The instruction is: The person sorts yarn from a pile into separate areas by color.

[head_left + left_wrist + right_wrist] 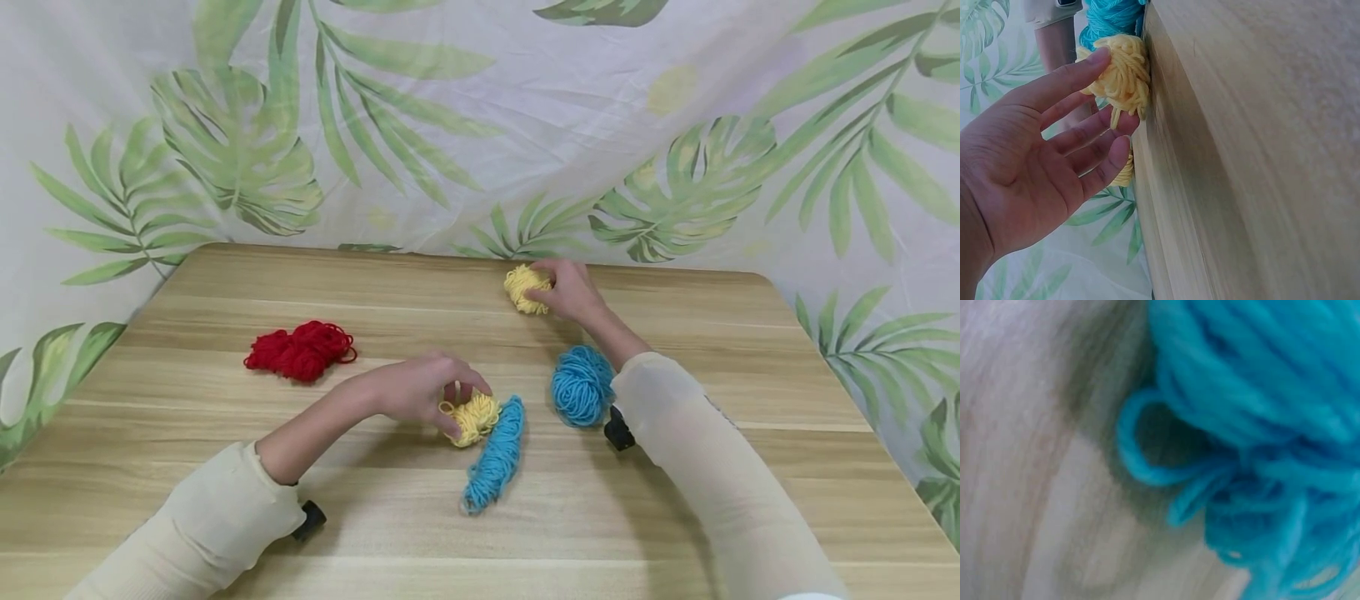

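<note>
In the head view my left hand (423, 390) pinches a small yellow yarn bundle (477, 418) between thumb and fingers, low over the table. The left wrist view shows the thumb against this yellow yarn (1125, 78). Right beside it lies a long blue yarn skein (496, 458). Toward the table's far edge my right hand (570, 289) grips a round yellow yarn ball (527, 290) with thumb and fingers. A blue yarn ball (582, 386) sits below the right forearm, near the wrist camera. Blue yarn (1260, 381) fills much of the right wrist view, hiding the right hand there.
A red yarn bundle (302, 351) lies at the left of the wooden table (637, 517). Behind the table's far edge hangs a white cloth (555, 108) printed with green leaves.
</note>
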A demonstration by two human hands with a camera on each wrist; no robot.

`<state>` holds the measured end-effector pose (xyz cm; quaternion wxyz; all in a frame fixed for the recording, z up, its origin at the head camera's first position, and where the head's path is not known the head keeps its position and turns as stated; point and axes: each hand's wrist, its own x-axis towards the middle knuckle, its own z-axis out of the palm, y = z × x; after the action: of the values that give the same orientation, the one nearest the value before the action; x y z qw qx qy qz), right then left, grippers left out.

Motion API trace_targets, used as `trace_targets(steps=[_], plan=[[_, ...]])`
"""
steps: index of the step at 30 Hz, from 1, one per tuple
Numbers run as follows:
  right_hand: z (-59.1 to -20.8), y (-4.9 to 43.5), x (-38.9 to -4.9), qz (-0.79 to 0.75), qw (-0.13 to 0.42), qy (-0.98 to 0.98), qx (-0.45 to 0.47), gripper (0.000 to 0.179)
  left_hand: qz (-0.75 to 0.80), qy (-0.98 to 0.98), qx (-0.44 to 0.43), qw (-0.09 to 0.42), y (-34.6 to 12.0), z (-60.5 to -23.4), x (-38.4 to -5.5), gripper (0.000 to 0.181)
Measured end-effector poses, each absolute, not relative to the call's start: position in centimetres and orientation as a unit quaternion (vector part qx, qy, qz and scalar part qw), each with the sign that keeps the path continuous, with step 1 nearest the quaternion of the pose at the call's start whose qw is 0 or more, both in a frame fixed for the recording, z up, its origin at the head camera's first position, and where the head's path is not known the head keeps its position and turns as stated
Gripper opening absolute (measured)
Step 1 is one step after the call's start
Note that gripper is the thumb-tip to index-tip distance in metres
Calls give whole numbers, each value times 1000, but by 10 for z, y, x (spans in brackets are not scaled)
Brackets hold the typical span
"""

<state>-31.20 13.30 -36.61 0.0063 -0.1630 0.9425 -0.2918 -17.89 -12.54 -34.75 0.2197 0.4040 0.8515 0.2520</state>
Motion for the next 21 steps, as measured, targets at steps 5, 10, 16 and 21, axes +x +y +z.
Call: trace_targets(steps=[5,10,16,21], plan=[[-364,135,-311,-285,30,944,-162,55,248,855,393,232,-124,-349,-180,53],[-363,137,-311,-275,38,947,-163,59,245,856,390,234,-125,-350,-181,53],[-366,137,-311,-272,35,950,-149,59,251,857,384,234,-124,-354,-180,50],[-368,137,-311,-275,33,951,-139,58,251,856,390,229,-123,-354,-179,51]])
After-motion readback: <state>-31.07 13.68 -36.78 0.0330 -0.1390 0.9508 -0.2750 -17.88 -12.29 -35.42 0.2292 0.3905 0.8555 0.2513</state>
